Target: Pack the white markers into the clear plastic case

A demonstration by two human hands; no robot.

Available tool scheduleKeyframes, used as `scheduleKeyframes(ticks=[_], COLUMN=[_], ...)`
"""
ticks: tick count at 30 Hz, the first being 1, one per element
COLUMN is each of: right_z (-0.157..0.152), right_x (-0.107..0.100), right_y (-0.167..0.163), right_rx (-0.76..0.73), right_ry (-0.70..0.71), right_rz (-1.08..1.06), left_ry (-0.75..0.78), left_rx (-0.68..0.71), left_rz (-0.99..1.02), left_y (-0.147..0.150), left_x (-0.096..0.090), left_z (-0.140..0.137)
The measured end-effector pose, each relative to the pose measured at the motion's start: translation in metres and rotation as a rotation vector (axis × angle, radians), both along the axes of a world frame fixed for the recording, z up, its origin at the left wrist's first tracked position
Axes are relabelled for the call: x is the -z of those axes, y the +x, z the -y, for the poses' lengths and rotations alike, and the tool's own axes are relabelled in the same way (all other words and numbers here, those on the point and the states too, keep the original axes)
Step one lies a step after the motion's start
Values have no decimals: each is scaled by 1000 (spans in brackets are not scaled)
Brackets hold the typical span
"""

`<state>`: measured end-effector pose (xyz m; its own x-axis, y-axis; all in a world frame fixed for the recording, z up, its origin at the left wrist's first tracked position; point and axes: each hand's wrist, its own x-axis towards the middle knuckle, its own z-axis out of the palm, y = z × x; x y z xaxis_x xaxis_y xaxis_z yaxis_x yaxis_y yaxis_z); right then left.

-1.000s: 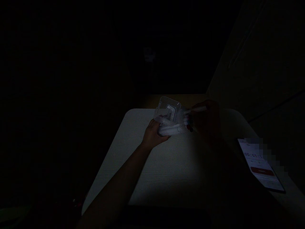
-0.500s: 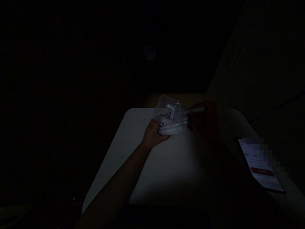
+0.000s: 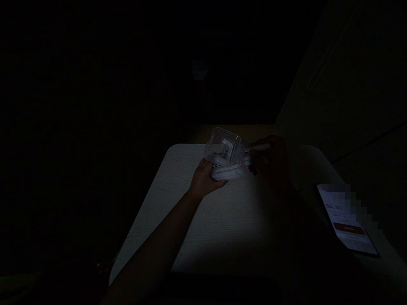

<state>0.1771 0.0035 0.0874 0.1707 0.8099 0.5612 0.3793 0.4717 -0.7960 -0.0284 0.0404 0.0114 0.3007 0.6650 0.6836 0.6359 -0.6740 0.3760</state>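
Observation:
My left hand [image 3: 201,181] is wrapped round the base of a clear plastic case [image 3: 225,173], which lies tilted above the table with several pale markers inside. Its see-through lid [image 3: 218,137] stands open on the upper side. At the case's right end, dark and red marker tips [image 3: 252,169] stick out. In deep shadow, my right hand [image 3: 276,165] has its fingers closed on a white marker [image 3: 262,147], whose left end reaches the mouth of the case. Whether that end is inside the case, I cannot tell.
The white table [image 3: 219,220] has rounded far corners. A phone [image 3: 348,224] with a lit timer screen lies at its right side. Dark surroundings hide most of the room; a cable [image 3: 369,146] runs at the right.
My right hand and the white marker have shifted very slightly to the left. My left hand and the case keep their place.

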Motion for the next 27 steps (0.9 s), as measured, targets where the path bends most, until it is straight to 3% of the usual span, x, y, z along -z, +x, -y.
scheduleKeyframes(ticks=[14, 20, 27], right_z=[12, 2, 2], right_x=[-11, -2, -6], right_y=[-11, -2, 3], right_rx=[-11, 26, 5], right_ry=[-199, -86, -131], right_rz=[-3, 164, 364], left_ry=[12, 20, 45], left_rx=[15, 30, 36], left_rz=[-24, -26, -29], left_y=[-2, -2, -2], left_x=[-1, -2, -1], left_z=[0, 1, 0])
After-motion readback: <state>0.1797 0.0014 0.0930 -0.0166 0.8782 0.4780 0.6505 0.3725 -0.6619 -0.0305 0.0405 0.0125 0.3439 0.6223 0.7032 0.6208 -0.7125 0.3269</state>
